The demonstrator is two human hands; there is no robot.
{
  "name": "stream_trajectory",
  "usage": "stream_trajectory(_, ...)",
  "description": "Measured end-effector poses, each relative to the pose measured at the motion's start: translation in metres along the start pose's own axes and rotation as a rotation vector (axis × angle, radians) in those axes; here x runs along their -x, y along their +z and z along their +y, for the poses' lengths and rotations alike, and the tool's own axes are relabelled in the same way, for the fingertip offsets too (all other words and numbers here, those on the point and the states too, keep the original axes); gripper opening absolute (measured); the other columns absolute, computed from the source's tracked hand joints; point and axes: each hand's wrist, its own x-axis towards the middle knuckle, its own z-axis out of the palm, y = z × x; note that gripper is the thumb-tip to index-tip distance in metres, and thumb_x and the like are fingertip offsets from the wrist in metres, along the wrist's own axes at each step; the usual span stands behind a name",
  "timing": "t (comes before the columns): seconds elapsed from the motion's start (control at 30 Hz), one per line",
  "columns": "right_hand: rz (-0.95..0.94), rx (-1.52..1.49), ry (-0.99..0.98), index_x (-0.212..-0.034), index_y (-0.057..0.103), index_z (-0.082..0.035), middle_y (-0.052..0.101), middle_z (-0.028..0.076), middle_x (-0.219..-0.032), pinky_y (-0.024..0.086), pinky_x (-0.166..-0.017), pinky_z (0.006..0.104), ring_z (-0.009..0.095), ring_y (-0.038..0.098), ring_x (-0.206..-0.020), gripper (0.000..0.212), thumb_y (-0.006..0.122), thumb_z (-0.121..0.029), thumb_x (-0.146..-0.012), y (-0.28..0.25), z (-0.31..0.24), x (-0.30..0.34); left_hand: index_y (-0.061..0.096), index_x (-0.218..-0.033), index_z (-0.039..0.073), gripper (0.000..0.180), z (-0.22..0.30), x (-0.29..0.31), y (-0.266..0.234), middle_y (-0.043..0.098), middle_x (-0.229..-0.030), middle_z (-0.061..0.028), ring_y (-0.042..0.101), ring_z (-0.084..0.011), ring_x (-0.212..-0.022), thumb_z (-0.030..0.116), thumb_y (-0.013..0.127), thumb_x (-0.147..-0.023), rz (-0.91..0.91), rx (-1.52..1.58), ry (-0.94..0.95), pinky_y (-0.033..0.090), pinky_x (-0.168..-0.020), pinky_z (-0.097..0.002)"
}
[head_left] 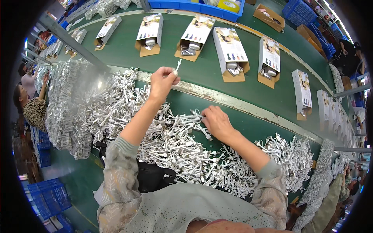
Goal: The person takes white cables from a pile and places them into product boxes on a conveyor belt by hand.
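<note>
My left hand (pixel 163 82) is raised over the pale rail at the belt's near edge, its fingers pinched on a short white cable (pixel 178 66). The cable points up toward an open-ended white box (pixel 196 31) with a white item inside. Lower and to the right, my right hand (pixel 218 122) has its fingers closed on white cables (pixel 194 117) at the edge of the pile; how many it grips is hidden. A large heap of bundled white cables (pixel 171 143) spreads beneath both forearms.
More printed boxes (pixel 232 46) stand in a row along the green belt (pixel 171 66), brown flaps toward me. Bagged cables (pixel 70 105) are heaped at left. A metal post (pixel 74 42) slants at upper left. A blue bin (pixel 194 7) sits beyond the belt; people work at both sides.
</note>
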Motion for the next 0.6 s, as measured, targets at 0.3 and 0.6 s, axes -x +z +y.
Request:
stream_trajectory(0.3,-0.068,-0.362,0.429,-0.091,0.056,0.000,0.064,0.014,-0.073,0.049,-0.066,0.0354,0.026,0.063,-0.070,0.019,0.058,-0.015,-0.079,-0.016,-0.004,0.006,0.064,-0.086,0.000,0.017,-0.045,-0.105,0.081,0.067,-0.085,-0.0142,0.064,-0.0302,-0.083,0.008,0.055,-0.074,0.176,-0.511,0.241,0.048,-0.080,-0.0357)
stream_trajectory(0.6,0.058,-1.299,0.849,-0.101,0.058,-0.002,0.061,0.003,-0.084,0.051,-0.061,0.0205,0.008,0.057,-0.068,0.020,0.060,-0.014,-0.086,-0.033,0.049,0.010,0.063,-0.103,0.001,0.029,0.005,-0.002,0.055,0.062,-0.108,-0.0163,0.059,-0.0279,-0.099,0.008,0.059,-0.076,-0.762,-0.847,0.290,0.047,-0.084,-0.0339)
